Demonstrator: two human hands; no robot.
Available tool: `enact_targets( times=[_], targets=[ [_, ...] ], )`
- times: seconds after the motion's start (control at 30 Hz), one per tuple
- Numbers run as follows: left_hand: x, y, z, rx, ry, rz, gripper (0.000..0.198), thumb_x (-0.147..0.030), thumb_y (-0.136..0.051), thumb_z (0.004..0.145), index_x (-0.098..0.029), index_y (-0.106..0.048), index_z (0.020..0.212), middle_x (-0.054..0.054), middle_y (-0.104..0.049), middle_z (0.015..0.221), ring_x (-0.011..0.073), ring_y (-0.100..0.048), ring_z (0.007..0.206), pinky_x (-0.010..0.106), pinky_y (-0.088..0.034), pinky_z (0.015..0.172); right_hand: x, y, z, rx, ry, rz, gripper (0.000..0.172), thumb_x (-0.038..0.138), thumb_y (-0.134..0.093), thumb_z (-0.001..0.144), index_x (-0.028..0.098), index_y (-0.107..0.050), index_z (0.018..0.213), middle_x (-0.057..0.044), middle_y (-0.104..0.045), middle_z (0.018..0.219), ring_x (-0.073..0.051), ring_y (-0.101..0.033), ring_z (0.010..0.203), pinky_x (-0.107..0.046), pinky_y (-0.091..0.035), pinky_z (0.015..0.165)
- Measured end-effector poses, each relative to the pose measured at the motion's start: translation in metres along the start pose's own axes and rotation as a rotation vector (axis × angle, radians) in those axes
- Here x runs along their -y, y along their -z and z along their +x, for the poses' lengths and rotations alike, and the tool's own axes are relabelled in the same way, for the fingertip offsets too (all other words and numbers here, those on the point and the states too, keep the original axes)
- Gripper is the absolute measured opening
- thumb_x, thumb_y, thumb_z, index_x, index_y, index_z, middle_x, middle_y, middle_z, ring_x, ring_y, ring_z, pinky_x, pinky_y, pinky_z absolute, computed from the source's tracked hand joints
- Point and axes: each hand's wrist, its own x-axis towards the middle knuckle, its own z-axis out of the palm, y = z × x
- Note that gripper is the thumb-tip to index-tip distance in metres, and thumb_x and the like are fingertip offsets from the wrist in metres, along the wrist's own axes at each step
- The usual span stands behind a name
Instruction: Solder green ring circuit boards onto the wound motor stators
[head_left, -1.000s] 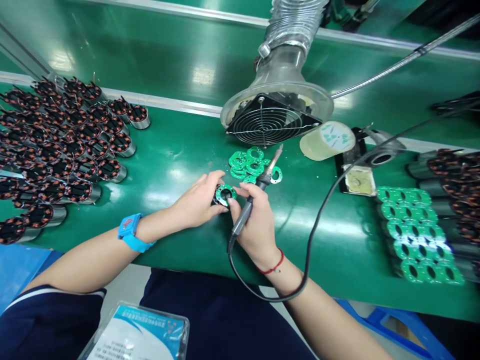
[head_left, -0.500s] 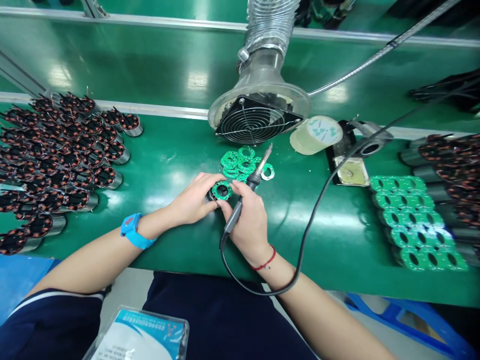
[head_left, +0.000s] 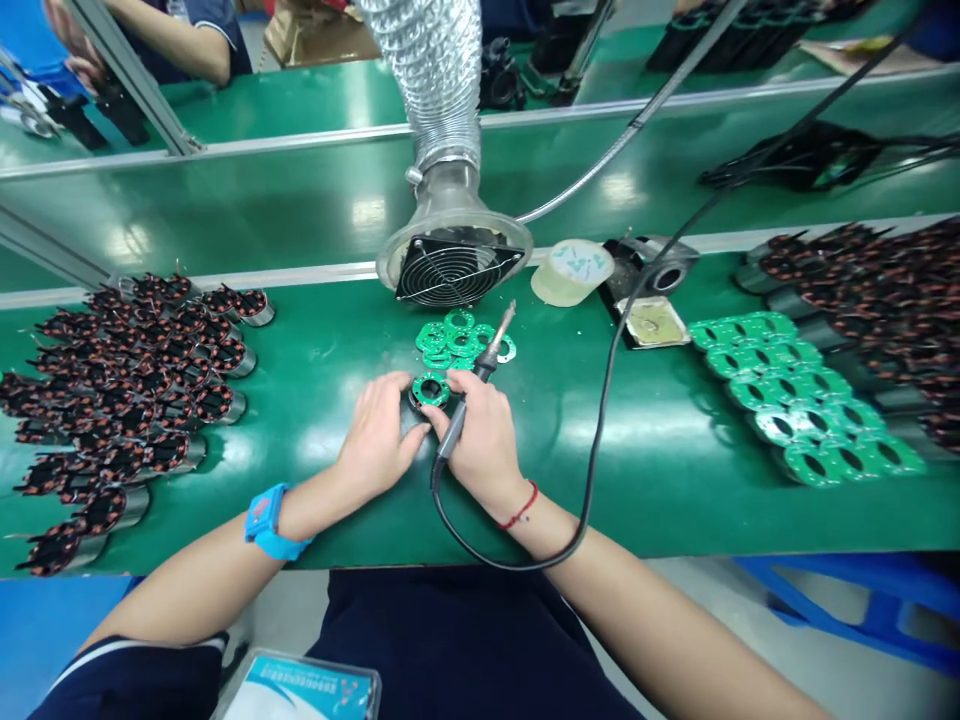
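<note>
My right hand (head_left: 486, 430) is closed around a soldering iron (head_left: 453, 436), whose tip points up and away from me. Its thumb and fingertips also touch the right side of a ring-shaped green circuit board (head_left: 430, 401), which sits on top of a motor stator standing on the bench. On the stator's left is my left hand (head_left: 379, 430), thumb and fingers spread apart, fingertips close to its side; whether they touch it I cannot tell. Just behind lies a loose pile of green ring boards (head_left: 437, 340).
A fume extractor fan (head_left: 459, 270) hangs over the pile. Wound stators (head_left: 154, 370) stand in rows at left, more (head_left: 870, 310) at right beside a block of green boards (head_left: 799, 385). A pale round tub (head_left: 571, 275) and an iron stand (head_left: 660, 265) are behind. The iron's cable (head_left: 600, 450) crosses my right arm.
My left hand has loosened from the stator, its thumb drawn back and fingers spread. My right hand still holds the soldering iron beside the stator. The camera view has tilted up and shifted.
</note>
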Motion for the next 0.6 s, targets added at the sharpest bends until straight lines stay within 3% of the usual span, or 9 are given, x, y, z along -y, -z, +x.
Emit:
enact_targets(
  times=[0.17,0.3,0.4,0.5,0.6],
  targets=[
    [-0.002,-0.002,0.0,0.037,0.233,-0.391,0.056,-0.021,-0.058,0.081,-0.018,-0.049,0.136,0.012,-0.053,0.144,0.0263,-0.049,0.133,0.049,-0.037,0.115,-0.002,-0.003,-0.002,0.021,-0.028,0.017,0.043,0.05,-0.046,0.097,0.019,-0.054,0.126,-0.011,-0.065,0.097,-0.027,-0.06,0.088,-0.042,-0.05,0.077],
    [0.002,0.002,0.006,0.081,0.297,-0.614,0.054,-0.018,-0.057,0.079,-0.018,-0.054,0.133,0.01,-0.05,0.149,0.0255,-0.046,0.139,0.047,-0.035,0.119,-0.005,-0.003,0.0,-0.015,0.002,0.031,0.041,0.047,-0.047,0.098,0.02,-0.051,0.128,-0.011,-0.066,0.099,-0.027,-0.061,0.088,-0.042,-0.052,0.075],
    [0.008,0.007,0.013,0.103,0.255,-0.525,0.05,-0.021,-0.06,0.079,-0.018,-0.056,0.129,0.012,-0.044,0.153,0.0283,-0.042,0.141,0.049,-0.035,0.118,-0.004,0.005,0.005,-0.015,0.068,0.054,0.043,0.046,-0.052,0.096,0.019,-0.049,0.129,-0.01,-0.069,0.1,-0.026,-0.064,0.089,-0.04,-0.053,0.076],
    [0.011,0.008,0.018,0.102,0.161,-0.353,0.065,-0.025,-0.064,0.08,-0.017,-0.042,0.141,0.018,-0.039,0.154,0.0303,-0.043,0.139,0.051,-0.037,0.115,-0.007,0.023,0.014,0.062,0.107,0.079,0.041,0.044,-0.053,0.096,0.019,-0.048,0.129,-0.009,-0.071,0.106,-0.026,-0.066,0.095,-0.041,-0.051,0.081],
    [0.009,0.004,0.021,0.211,0.015,-0.139,0.077,-0.025,-0.068,0.079,-0.016,-0.031,0.147,0.019,-0.042,0.15,0.0324,-0.042,0.138,0.055,-0.035,0.115,-0.027,0.044,0.031,0.081,0.11,0.037,0.035,0.041,-0.053,0.096,0.021,-0.053,0.125,-0.008,-0.072,0.109,-0.026,-0.065,0.098,-0.041,-0.05,0.083]
  ],
)
